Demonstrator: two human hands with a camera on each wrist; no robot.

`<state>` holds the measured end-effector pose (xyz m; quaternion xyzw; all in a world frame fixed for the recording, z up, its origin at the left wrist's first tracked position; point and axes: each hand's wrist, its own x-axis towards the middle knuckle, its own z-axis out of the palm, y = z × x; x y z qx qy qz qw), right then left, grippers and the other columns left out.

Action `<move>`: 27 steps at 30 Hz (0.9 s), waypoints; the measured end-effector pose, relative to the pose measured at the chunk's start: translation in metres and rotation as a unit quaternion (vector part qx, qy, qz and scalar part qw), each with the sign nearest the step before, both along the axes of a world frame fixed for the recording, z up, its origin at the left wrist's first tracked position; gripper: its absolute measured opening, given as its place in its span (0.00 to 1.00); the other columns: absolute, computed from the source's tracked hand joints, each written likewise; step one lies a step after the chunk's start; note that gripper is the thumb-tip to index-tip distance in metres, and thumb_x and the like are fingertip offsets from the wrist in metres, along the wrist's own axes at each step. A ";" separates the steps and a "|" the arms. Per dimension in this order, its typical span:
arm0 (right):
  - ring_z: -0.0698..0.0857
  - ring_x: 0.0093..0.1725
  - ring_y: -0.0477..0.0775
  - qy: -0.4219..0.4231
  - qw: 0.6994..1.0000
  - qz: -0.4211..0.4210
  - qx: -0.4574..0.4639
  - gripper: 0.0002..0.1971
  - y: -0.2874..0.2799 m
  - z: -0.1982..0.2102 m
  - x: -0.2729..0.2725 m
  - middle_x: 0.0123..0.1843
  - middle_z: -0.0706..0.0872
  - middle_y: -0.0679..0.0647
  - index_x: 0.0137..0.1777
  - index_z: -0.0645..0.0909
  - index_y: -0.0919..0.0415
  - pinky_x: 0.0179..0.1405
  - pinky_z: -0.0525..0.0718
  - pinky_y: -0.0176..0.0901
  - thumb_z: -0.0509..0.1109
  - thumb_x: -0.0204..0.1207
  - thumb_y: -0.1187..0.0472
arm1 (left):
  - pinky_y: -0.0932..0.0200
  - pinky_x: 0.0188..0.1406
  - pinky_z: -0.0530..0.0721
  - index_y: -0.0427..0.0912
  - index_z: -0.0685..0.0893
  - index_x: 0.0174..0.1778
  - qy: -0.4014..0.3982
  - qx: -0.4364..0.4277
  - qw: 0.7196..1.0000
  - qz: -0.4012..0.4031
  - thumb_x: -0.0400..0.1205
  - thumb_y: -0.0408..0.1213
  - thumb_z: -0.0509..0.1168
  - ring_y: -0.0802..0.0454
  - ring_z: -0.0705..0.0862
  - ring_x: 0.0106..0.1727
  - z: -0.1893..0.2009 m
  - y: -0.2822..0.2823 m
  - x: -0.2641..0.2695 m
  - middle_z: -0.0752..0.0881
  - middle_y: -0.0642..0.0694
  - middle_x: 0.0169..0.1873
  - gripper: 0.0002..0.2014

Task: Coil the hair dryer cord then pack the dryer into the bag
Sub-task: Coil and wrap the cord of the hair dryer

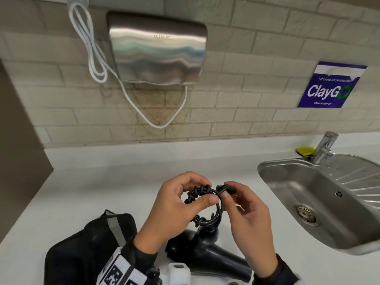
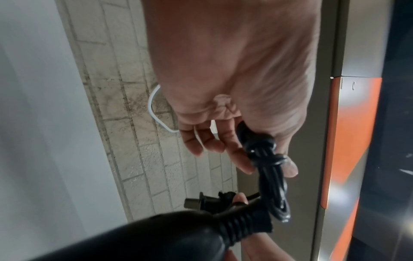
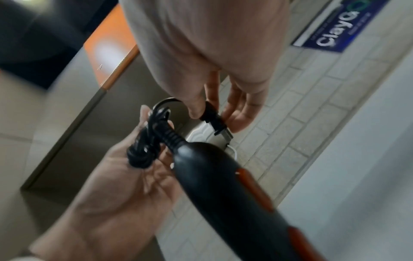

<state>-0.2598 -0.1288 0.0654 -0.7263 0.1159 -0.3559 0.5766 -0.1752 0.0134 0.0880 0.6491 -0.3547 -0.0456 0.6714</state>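
My left hand (image 1: pixel 205 191) grips the black cord (image 1: pixel 205 221), wound into a small coil, above the white counter (image 1: pixel 102 182). Just to its right, my right hand (image 1: pixel 227 190) pinches the plug (image 1: pixel 226 187) at the cord's free end. The black hair dryer (image 1: pixel 205 249) lies on the counter beneath my hands. The black bag (image 1: pixel 88 243) sits to its left. In the left wrist view the coil (image 2: pixel 268 176) runs between thumb and fingers, with the plug (image 2: pixel 201 201) below. The right wrist view shows the plug (image 3: pixel 214 118) pinched, the coil (image 3: pixel 145 144) and the dryer handle (image 3: pixel 223 185).
A steel sink (image 1: pixel 287 194) with a faucet (image 1: pixel 324 149) and a yellow sponge (image 1: pixel 305 151) takes up the right side. On the tiled wall hang a metal hand dryer (image 1: pixel 158 48), its white cable (image 1: pixel 160 125) and a blue sign (image 1: pixel 329 87).
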 end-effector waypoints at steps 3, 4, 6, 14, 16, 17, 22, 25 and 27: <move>0.91 0.42 0.53 -0.014 0.996 0.021 0.083 0.05 0.003 0.006 -0.001 0.43 0.93 0.56 0.49 0.88 0.61 0.42 0.88 0.39 0.72 0.77 0.68 | 0.69 0.52 0.81 0.52 0.87 0.43 0.013 -0.007 1.000 0.008 0.66 0.52 0.79 0.57 0.89 0.47 -0.001 -0.001 0.002 0.91 0.53 0.41 0.14; 0.91 0.43 0.53 -0.012 0.994 0.029 0.102 0.05 0.005 0.007 -0.002 0.43 0.93 0.57 0.50 0.88 0.63 0.42 0.88 0.40 0.71 0.78 0.67 | 0.69 0.52 0.81 0.52 0.87 0.43 0.011 -0.008 1.000 0.008 0.66 0.52 0.79 0.57 0.89 0.48 -0.001 -0.001 0.002 0.91 0.53 0.41 0.14; 0.90 0.42 0.54 0.000 0.990 0.050 0.132 0.08 0.008 0.010 -0.004 0.42 0.93 0.59 0.49 0.88 0.65 0.43 0.88 0.42 0.69 0.79 0.62 | 0.67 0.53 0.81 0.52 0.87 0.43 0.007 -0.013 1.000 0.004 0.66 0.51 0.79 0.57 0.88 0.47 -0.001 -0.002 0.001 0.90 0.54 0.40 0.14; 0.84 0.51 0.61 0.055 0.944 0.156 0.285 0.19 0.018 0.017 -0.013 0.54 0.87 0.75 0.48 0.89 0.71 0.57 0.76 0.56 0.71 0.76 0.52 | 0.57 0.49 0.85 0.49 0.88 0.43 0.031 -0.031 0.998 -0.036 0.68 0.47 0.78 0.55 0.86 0.43 -0.003 -0.003 0.001 0.88 0.55 0.38 0.12; 0.85 0.49 0.58 0.072 0.938 0.181 0.288 0.19 0.018 0.018 -0.013 0.51 0.89 0.73 0.49 0.89 0.70 0.56 0.76 0.56 0.70 0.76 0.52 | 0.65 0.44 0.83 0.48 0.87 0.43 0.043 -0.039 0.997 -0.057 0.68 0.47 0.77 0.59 0.85 0.39 -0.004 -0.002 0.001 0.87 0.58 0.35 0.12; 0.86 0.46 0.56 0.083 0.935 0.196 0.285 0.19 0.018 0.019 -0.013 0.47 0.90 0.69 0.48 0.90 0.68 0.54 0.77 0.54 0.68 0.74 0.51 | 0.67 0.42 0.82 0.48 0.87 0.43 0.051 -0.042 0.996 -0.067 0.68 0.48 0.77 0.61 0.84 0.38 -0.004 -0.002 0.001 0.87 0.58 0.34 0.12; 0.89 0.48 0.51 0.134 0.923 0.239 0.272 0.22 0.019 0.016 -0.013 0.48 0.92 0.55 0.48 0.92 0.60 0.54 0.80 0.50 0.60 0.78 0.47 | 0.61 0.41 0.79 0.46 0.82 0.45 0.066 -0.013 0.991 -0.115 0.74 0.59 0.72 0.56 0.78 0.37 -0.004 0.000 -0.001 0.80 0.54 0.34 0.18; 0.88 0.58 0.52 0.159 0.915 0.244 0.280 0.24 0.020 0.015 -0.013 0.55 0.93 0.54 0.50 0.92 0.50 0.65 0.78 0.56 0.53 0.82 0.46 | 0.57 0.44 0.81 0.47 0.80 0.45 0.054 0.012 0.990 -0.132 0.79 0.54 0.68 0.55 0.81 0.41 -0.001 0.000 -0.001 0.82 0.51 0.40 0.14; 0.88 0.51 0.50 0.164 0.914 0.251 0.273 0.21 0.019 0.019 -0.013 0.50 0.93 0.54 0.47 0.93 0.53 0.56 0.81 0.53 0.59 0.78 0.46 | 0.57 0.46 0.84 0.47 0.80 0.46 0.067 0.011 0.987 -0.146 0.79 0.52 0.68 0.54 0.85 0.47 -0.001 0.001 0.000 0.87 0.48 0.46 0.12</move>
